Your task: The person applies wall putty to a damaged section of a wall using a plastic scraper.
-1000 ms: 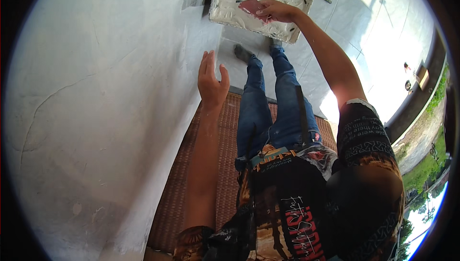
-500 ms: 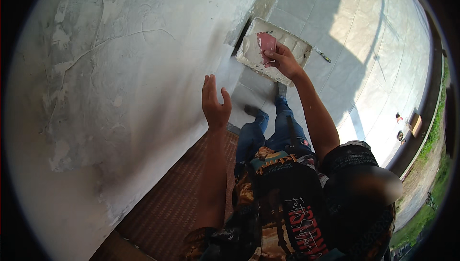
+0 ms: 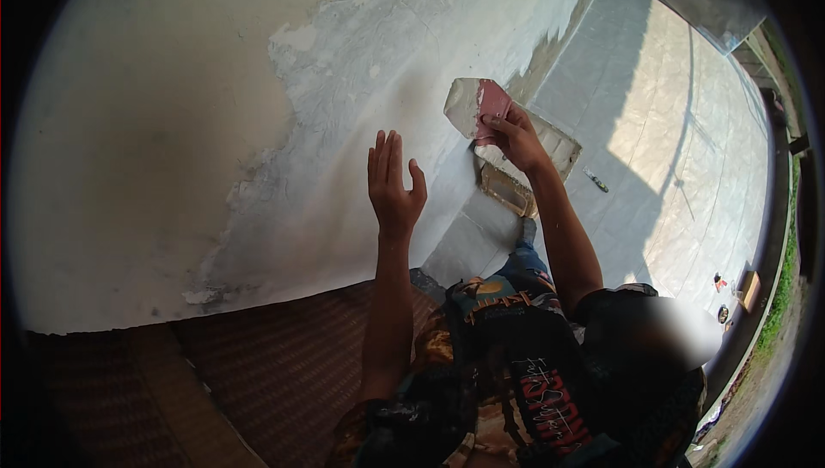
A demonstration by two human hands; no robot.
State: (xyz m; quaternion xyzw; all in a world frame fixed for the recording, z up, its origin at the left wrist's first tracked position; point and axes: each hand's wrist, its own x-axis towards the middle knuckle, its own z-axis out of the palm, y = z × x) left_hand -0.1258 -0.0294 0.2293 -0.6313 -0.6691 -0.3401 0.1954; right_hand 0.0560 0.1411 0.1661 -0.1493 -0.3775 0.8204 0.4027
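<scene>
My right hand [image 3: 521, 143] pinches a flat pink putty scraper [image 3: 493, 105] between thumb and fingers. A thick pale layer of putty [image 3: 463, 107] covers the scraper's left part. The scraper is lifted above a shallow tray [image 3: 569, 146], which holds more pale putty and is partly hidden by my hand and forearm. My left hand [image 3: 397, 189] is raised in front of the wall [image 3: 335, 81], fingers stretched upward and thumb apart, with nothing in it. Whether it touches the wall I cannot tell.
Grey, patchy coating covers part of the wall; the rest is cream. A small slim tool [image 3: 595, 181] lies on the tiled floor [image 3: 593, 73] right of the tray. Brown woven panels [image 3: 301, 365] are at the lower left. Several small items sit by the far right edge.
The scraper has come up out of the tray and now carries putty. My view has turned, so more of the cream wall shows. My left hand stays open and raised.
</scene>
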